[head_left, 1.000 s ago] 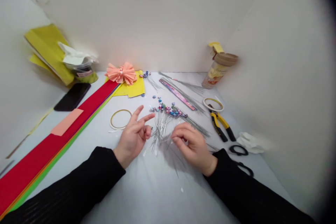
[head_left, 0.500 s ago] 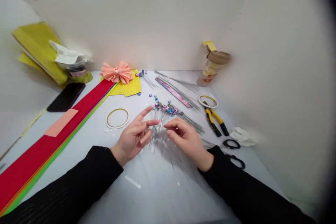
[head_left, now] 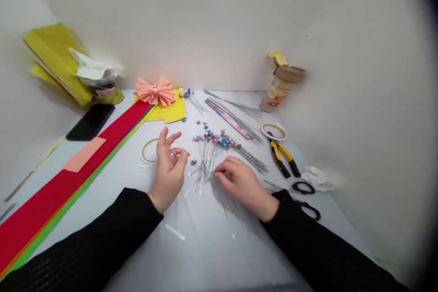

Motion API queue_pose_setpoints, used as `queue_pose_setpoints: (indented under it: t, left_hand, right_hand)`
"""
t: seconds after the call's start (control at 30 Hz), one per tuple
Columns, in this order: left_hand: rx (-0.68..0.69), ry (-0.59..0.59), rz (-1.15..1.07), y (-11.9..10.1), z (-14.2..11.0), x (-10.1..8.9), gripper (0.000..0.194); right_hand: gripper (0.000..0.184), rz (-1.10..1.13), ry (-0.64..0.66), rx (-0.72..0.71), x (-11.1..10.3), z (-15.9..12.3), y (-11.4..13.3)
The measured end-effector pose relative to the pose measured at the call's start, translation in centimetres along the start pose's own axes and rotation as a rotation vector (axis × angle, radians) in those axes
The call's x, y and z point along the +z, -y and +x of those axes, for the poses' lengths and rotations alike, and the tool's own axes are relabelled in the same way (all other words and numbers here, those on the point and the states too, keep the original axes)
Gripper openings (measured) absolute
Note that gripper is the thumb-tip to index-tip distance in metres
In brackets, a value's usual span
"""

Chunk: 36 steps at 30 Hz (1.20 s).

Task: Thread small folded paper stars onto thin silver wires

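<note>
Where beaded wires (head_left: 207,164) splay, right fingers (head_left: 219,174) apparently touch.

The left hand (head_left: 168,169) stands raised on its wrist, fingers curled; the right hand (head_left: 244,187) lies low, fingertips (head_left: 219,174) curled downward; black sleeves (head_left: 112,232) cover both forearms.

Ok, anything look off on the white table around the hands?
A small teal bead lies loose on the white tabletop, off any wire, just left of the bundle of bead-tipped silver wires. It looks odd because the other beads nearby mostly sit on wire tips.
</note>
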<state>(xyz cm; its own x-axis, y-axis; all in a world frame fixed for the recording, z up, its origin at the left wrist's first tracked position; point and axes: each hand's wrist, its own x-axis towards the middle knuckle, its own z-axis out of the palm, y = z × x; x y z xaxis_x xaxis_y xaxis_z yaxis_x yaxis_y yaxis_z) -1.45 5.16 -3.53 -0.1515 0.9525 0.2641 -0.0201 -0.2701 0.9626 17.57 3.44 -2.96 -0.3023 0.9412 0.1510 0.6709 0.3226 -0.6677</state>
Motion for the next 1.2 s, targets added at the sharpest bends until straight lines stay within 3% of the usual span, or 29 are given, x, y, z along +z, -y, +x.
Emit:
queue_pose_setpoints:
  t: [0.2, 0.5, 0.73, 0.87, 1.07, 1.13, 1.2]
  left_hand:
    - [-0.048, 0.044, 0.082, 0.6, -0.2, 0.3, 0.069]
    - [-0.115, 0.014, 0.136, 1.0, -0.2, 0.3, 0.072]
    - [-0.168, 0.164, -0.184, -0.3, -0.8, 0.8, 0.090]
    - [-0.245, 0.160, -0.249, -0.8, -0.9, 1.1, 0.094]
    - [-0.285, 0.210, -0.268, -1.0, -1.1, 1.2, 0.097]
    - [-0.243, 0.222, -0.271, -0.9, -1.2, 1.1, 0.095]
    - [-0.149, 0.207, -0.271, -0.9, -1.3, 1.0, 0.091]
  right_hand:
    - [0.009, -0.085, -0.004, 0.111, 1.5, 0.9, 1.2]
    - [0.020, 0.024, -0.023, 0.100, 2.0, 1.3, 0.7]
    - [0.020, 0.180, -0.128, -0.020, 0.7, 0.5, 1.5]
    - [0.013, 0.277, -0.144, -0.058, 0.9, 0.2, 1.7]
    - [0.009, 0.647, -0.109, 0.116, 0.9, 0.1, 1.8]
    - [0.009, 0.741, -0.032, 0.173, 0.7, 0.0, 1.8]
    - [0.007, 0.682, 0.016, 0.178, 0.4, -0.2, 1.9]
